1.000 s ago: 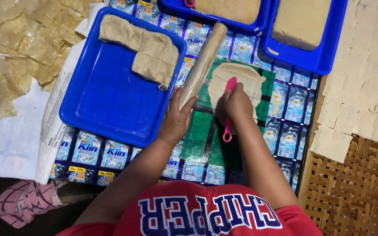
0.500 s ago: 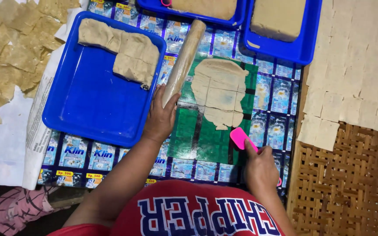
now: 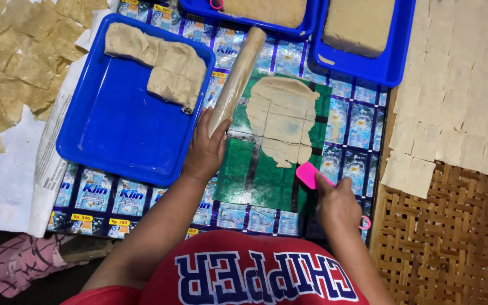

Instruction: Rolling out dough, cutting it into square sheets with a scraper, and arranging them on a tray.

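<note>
Two hands work nearest: the right hand grips a pink plastic scraper, and the left hand closes on a long wooden rolling pin. Between them a scored sheet of flat beige dough lies on a green mat. Glossy blue printed sachet sheeting surrounds it, under an open-floored blue plastic tray to the left.

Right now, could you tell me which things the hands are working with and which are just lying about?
In use: left hand on rolling pin; right hand holding pink scraper; scored dough sheet.
Lying about: blue tray, dough blocks, cut squares on woven mat.
</note>
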